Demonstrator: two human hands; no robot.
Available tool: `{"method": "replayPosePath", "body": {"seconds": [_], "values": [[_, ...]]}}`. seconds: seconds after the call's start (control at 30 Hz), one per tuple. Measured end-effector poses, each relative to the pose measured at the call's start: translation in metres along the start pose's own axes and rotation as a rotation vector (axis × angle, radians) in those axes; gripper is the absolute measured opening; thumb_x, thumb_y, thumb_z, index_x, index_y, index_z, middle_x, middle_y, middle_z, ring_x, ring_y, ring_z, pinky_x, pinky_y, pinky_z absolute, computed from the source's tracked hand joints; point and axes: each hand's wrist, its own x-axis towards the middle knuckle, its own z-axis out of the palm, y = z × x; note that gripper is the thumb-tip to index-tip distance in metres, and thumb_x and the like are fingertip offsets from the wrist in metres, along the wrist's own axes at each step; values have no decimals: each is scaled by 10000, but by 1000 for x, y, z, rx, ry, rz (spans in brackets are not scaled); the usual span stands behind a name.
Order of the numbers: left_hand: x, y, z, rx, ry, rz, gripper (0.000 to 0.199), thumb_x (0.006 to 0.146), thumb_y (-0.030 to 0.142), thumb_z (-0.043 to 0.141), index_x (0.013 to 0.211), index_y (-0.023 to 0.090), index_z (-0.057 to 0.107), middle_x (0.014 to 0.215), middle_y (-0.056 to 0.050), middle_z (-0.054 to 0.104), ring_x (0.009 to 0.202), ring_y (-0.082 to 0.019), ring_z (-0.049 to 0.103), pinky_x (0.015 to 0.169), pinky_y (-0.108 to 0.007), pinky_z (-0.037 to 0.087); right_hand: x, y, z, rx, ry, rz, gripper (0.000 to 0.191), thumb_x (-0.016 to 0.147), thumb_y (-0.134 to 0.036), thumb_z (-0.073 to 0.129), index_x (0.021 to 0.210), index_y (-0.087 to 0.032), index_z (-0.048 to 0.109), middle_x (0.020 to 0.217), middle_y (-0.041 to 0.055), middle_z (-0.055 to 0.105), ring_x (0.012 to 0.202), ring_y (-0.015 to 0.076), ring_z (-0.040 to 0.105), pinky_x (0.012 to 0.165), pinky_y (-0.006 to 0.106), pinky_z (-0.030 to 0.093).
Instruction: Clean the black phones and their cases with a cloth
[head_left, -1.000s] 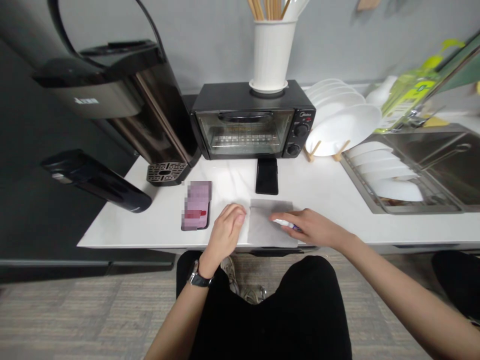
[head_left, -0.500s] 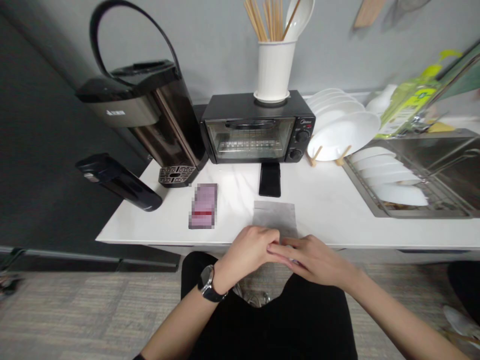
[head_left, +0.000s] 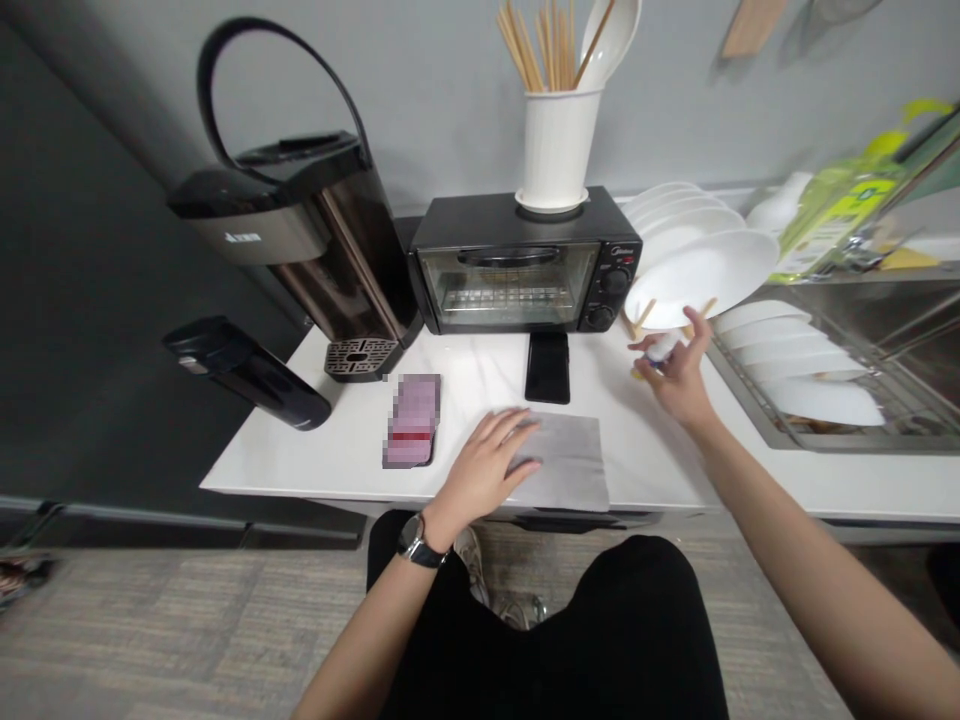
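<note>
Grey cloth (head_left: 566, 465) at 6 o'clock from black phone (head_left: 547, 368): we judge it light, limp; pinch corners. Left hand (head_left: 489, 462) open over its 9-o'clock edge. Right hand (head_left: 681, 378), at cloth's 2 o'clock, grips small white container (head_left: 663, 347), likely slick; hold body.

Bright counter (head_left: 474, 392) glare — blurry right edge

The cloth (head_left: 566, 465) at the countertop's front edge is plain grey, the countertop (head_left: 345, 465) white with faint grey veining. The small item (head_left: 662, 348) in the right hand (head_left: 679, 380) is white with some blue, though blurred. Toward the left edge, a flask (head_left: 259, 375) is dark navy and a phone screen (head_left: 412, 410) mauve, banded red. Near the back edge, the toaster oven (head_left: 517, 222) is black.
</note>
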Motion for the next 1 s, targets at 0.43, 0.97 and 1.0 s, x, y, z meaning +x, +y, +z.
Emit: {"method": "replayPosePath", "body": {"seconds": [0.43,0.97,1.0], "values": [[2,0,0,84,-19,-83,523,1090,432,461,1582,262,411,1685,-65,419,1581,-233,352,1339,-513,225,-64,-52,12,-489,252,-35,595,1005,-450,582,1526,-213,420,1485,188,530,1397,345,532,1162,595,447],[-3,11,-4,195,-256,26,748,1069,645,337,1676,222,227,1752,-61,229,1641,-234,192,1333,-516,216,-112,-92,47,-707,-718,-355,780,1083,-485,460,1698,-265,33,1717,107,298,1588,292,311,1276,593,313],[-5,10,-5,197,-262,22,749,1067,650,337,1675,225,231,1752,-58,227,1642,-240,188,1331,-525,213,-115,-92,46,-714,-720,-349,783,1083,-492,459,1697,-270,28,1719,105,291,1586,296,315,1272,599,317]]}}
